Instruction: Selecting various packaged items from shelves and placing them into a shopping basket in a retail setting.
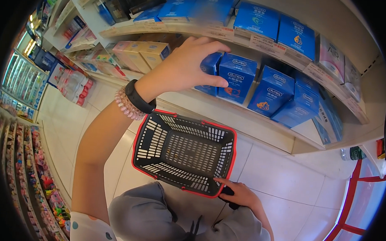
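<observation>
My left hand, with a black band and a beaded bracelet at the wrist, reaches to the lower shelf. Its thumb and fingers are spread around the upper part of a dark blue Durex box, beside another blue Durex box; whether it touches either is unclear. Below the shelf stands a black plastic shopping basket with red handles and nothing seen in it. At the basket's near right corner my right hand grips the rim, index finger over the edge, thumb outside.
More blue boxes stand to the right on the lower shelf, and cream boxes to the left. Above, the upper shelf edge with price tags overhangs my left hand. Shrink-wrapped bottles stand on the tiled floor; a stocked rack lines the left.
</observation>
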`<state>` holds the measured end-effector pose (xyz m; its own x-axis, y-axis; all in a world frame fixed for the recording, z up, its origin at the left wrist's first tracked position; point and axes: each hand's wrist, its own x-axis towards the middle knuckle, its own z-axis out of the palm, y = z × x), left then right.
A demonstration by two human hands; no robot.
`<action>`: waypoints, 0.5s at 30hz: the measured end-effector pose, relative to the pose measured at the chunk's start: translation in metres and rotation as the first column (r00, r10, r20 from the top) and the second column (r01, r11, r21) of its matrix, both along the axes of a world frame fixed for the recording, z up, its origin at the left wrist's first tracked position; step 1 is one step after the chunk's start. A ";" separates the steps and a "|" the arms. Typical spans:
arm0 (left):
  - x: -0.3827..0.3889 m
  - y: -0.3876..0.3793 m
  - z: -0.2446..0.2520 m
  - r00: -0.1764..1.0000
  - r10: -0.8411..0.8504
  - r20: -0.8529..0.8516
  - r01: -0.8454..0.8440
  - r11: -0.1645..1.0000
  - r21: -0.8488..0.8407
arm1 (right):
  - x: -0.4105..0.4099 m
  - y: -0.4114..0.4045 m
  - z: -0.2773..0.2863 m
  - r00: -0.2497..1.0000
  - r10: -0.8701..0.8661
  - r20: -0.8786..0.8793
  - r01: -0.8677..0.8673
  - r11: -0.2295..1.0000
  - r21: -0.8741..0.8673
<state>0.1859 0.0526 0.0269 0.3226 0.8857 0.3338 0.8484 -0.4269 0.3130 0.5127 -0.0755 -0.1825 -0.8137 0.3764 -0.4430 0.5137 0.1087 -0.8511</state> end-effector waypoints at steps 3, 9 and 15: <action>-0.001 0.002 -0.001 0.999 -0.039 0.024 0.039 0.999 0.012 | -0.001 0.001 0.000 1.000 0.006 0.029 -0.006 1.000 0.001; -0.003 0.009 0.002 0.996 -0.071 0.062 0.075 0.996 -0.053 | -0.001 0.002 0.001 1.000 0.012 0.028 -0.012 1.000 0.000; -0.010 0.006 0.009 0.997 -0.075 0.032 0.077 0.994 -0.077 | 0.000 0.003 -0.003 1.000 0.017 0.005 -0.017 1.000 -0.014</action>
<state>0.1762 0.0586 0.0358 0.3809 0.8828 0.2748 0.8046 -0.4629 0.3718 0.5122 -0.0726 -0.1855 -0.8175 0.3565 -0.4523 0.5162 0.1052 -0.8500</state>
